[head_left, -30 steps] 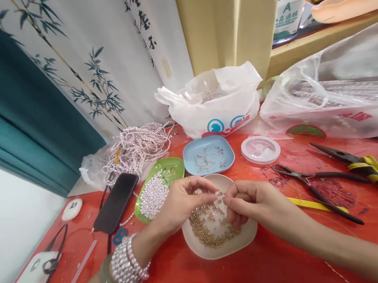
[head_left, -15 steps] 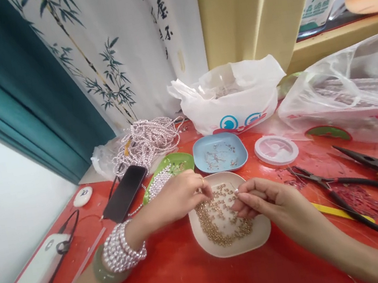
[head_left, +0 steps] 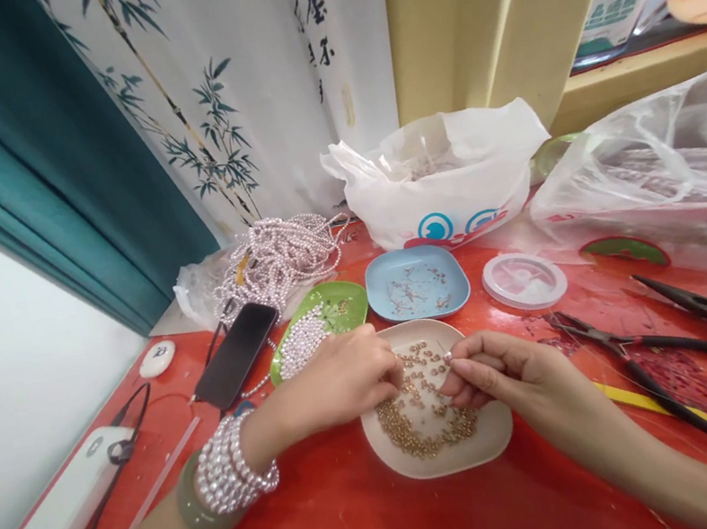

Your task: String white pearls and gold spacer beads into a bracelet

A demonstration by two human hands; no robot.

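Observation:
My left hand [head_left: 352, 376], with pearl-like bracelets [head_left: 226, 469] and a green bangle on the wrist, is over the left rim of a cream plate [head_left: 439, 459]. Its fingers are curled down close to the gold beads [head_left: 419, 443]; whatever lies between the fingertips is hidden. Above the plate's right side, my right hand [head_left: 498, 367] pinches a small white bead [head_left: 447, 357] with a thin wire end sticking up from it. Gold beads are scattered over the plate, densest along its near side.
Behind the plate are a blue tray [head_left: 395, 310] of small bits and a green tray [head_left: 352, 297] of pearl beads. Bead strands [head_left: 284, 258] and a phone [head_left: 239, 355] are left; a round lid [head_left: 524, 280], pliers [head_left: 620, 345] and plastic bags [head_left: 443, 194] are right and behind.
The view has shifted slightly, moving everything a little to the right. My left fingers have curled lower toward the gold beads. My right hand keeps its pinch on the white bead.

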